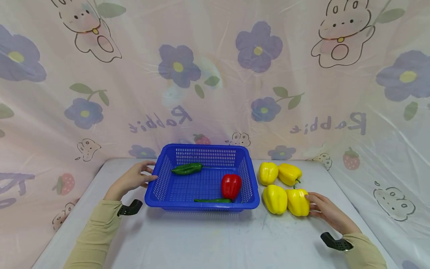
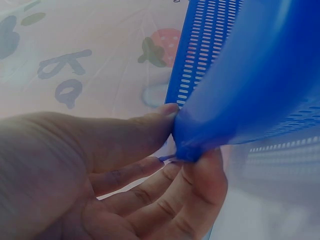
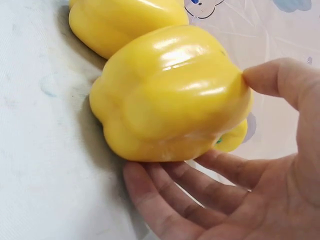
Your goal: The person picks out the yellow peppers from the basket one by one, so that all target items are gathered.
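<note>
My left hand grips the left rim of a blue plastic basket, the thumb on one side and fingers curled beneath in the left wrist view. Inside the basket lie a long green pepper, a red bell pepper and a second green pepper, partly hidden by the front rim. To the right of the basket, my right hand holds a yellow bell pepper between thumb and fingers. This pepper appears to rest on the table, against another yellow bell pepper.
Two further yellow bell peppers, one upright and one lying with its stem showing, sit behind the front pair. A white-covered table supports everything. A patterned curtain hangs along the back and sides.
</note>
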A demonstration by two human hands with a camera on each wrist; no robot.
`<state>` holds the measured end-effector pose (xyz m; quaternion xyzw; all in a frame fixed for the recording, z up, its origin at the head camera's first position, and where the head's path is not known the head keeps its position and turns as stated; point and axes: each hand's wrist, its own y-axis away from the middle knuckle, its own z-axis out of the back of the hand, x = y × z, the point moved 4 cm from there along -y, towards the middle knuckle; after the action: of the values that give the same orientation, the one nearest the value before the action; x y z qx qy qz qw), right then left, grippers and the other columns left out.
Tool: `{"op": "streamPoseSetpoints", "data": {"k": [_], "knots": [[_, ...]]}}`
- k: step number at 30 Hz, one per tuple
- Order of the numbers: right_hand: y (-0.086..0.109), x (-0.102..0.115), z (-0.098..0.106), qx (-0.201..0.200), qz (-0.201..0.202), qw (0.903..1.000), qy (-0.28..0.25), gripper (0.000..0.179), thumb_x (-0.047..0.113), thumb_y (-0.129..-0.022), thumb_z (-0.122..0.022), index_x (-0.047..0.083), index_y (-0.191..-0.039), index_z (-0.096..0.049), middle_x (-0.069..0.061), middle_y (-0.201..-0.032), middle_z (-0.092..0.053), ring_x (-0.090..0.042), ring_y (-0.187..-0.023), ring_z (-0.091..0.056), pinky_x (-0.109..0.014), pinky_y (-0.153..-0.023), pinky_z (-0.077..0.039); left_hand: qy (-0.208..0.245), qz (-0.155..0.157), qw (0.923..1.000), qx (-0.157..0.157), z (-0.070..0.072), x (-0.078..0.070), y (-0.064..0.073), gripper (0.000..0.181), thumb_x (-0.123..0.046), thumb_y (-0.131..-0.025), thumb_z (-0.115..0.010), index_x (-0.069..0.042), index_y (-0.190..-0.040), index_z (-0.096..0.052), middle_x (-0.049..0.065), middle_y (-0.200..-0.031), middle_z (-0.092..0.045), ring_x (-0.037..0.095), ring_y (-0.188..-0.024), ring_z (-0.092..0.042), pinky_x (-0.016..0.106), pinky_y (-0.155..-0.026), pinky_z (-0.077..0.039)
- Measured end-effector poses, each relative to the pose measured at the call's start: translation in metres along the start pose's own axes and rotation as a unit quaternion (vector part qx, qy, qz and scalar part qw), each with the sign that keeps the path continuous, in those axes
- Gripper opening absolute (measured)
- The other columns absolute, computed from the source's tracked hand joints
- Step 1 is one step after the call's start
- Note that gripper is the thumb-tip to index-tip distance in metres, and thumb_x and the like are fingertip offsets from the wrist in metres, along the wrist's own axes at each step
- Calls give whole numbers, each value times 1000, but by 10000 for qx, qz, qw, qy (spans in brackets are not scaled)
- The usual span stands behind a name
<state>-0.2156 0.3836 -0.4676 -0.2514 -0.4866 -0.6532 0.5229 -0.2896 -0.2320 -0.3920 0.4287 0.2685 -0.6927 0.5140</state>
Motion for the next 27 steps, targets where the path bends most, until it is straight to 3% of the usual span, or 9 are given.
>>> {"op": "streamPoseSetpoints", "data": {"k": [27], "knots": [[-3, 3, -1, 53, 31, 10000, -64, 83, 53, -99, -40, -15, -142, -19, -34, -137, -33, -33, -110, -52, -42, -87, -52, -31, -5, 10000, -14, 0, -1, 1, 60, -8, -93, -62, 11, -141, -30, 25, -110, -53, 24, -81, -64, 40, -69, -57]]}}
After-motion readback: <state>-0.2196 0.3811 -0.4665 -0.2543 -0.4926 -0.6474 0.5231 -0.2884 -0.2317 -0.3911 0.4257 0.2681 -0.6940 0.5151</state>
